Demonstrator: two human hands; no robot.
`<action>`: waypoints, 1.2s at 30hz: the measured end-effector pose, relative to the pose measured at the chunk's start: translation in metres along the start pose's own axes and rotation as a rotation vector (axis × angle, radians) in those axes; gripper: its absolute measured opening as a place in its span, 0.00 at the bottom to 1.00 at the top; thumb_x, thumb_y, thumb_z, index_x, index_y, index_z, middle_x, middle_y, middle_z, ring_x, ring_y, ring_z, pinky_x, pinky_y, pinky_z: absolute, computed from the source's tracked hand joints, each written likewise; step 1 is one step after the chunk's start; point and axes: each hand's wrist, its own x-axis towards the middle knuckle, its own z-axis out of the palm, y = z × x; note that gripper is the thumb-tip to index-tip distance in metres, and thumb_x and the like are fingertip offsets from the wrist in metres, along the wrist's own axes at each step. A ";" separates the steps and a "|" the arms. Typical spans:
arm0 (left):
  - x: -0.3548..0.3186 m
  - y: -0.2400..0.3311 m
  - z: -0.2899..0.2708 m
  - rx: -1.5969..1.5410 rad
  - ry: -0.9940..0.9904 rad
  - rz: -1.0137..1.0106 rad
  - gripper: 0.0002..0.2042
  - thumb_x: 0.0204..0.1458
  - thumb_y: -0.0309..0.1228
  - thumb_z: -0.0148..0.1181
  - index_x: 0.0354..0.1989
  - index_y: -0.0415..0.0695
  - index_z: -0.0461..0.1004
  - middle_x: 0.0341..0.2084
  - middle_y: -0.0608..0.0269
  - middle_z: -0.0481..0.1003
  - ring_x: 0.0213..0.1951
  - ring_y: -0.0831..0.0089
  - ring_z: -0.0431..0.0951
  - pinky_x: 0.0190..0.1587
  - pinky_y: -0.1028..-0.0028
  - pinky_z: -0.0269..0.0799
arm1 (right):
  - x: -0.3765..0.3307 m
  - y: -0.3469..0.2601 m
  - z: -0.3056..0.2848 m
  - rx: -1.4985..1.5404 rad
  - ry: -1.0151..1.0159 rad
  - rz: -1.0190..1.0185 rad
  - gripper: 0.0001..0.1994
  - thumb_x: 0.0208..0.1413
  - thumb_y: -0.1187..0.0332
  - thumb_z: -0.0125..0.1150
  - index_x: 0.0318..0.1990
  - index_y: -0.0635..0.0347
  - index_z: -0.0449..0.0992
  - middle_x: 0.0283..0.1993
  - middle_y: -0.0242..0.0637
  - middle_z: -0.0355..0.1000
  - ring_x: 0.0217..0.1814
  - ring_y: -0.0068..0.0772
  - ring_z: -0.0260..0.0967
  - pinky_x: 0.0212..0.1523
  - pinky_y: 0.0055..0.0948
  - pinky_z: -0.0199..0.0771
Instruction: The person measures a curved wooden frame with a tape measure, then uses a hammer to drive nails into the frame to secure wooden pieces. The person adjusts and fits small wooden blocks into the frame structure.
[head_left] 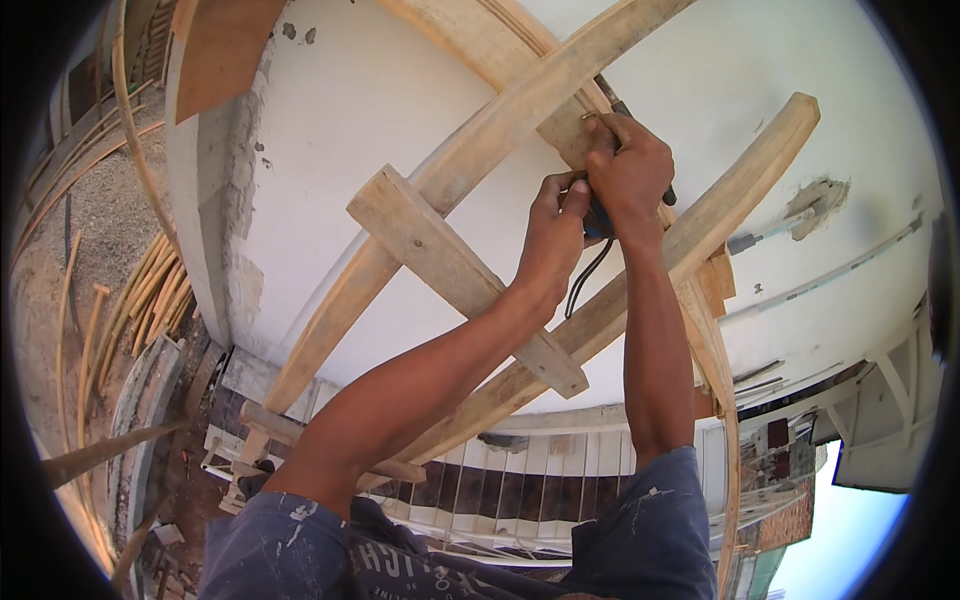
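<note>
At far left, thin poles point(155, 290) are lying bundled; a wooden ladder point(455, 268) is crossing a white surface point(345, 120); the left hand point(548, 228), half curled, is touching a dark tool point(598, 220) between both hands; the right hand point(635, 172) is showing bent fingers, its hold unclear.

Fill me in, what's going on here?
A person's left hand and right hand are close together at a dark object, mostly hidden by the fingers; exactly what it is can't be made out. A black cord hangs below it. Rough wooden beams cross around the hands, with a white wall behind.
</note>
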 end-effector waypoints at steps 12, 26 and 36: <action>0.002 -0.008 -0.004 -0.127 0.218 -0.134 0.17 0.66 0.36 0.42 0.56 0.36 0.60 0.48 0.50 0.68 0.50 0.63 0.73 0.55 0.55 0.74 | -0.020 -0.003 0.018 0.107 -0.166 -0.018 0.06 0.52 0.67 0.64 0.35 0.53 0.85 0.33 0.38 0.80 0.33 0.45 0.77 0.32 0.38 0.74; 0.003 0.006 0.003 -0.040 -0.039 -0.020 0.17 0.69 0.35 0.40 0.59 0.36 0.60 0.47 0.51 0.70 0.50 0.65 0.75 0.56 0.57 0.75 | 0.007 -0.001 -0.007 0.025 -0.036 0.065 0.07 0.51 0.66 0.63 0.34 0.54 0.85 0.30 0.39 0.79 0.31 0.45 0.76 0.33 0.41 0.72; -0.038 0.022 0.008 0.394 -0.248 -0.091 0.27 0.68 0.35 0.44 0.71 0.34 0.48 0.56 0.48 0.68 0.57 0.62 0.73 0.60 0.61 0.71 | -0.046 0.021 -0.032 0.510 -0.107 0.389 0.15 0.64 0.60 0.52 0.50 0.57 0.79 0.31 0.44 0.78 0.34 0.45 0.75 0.42 0.40 0.73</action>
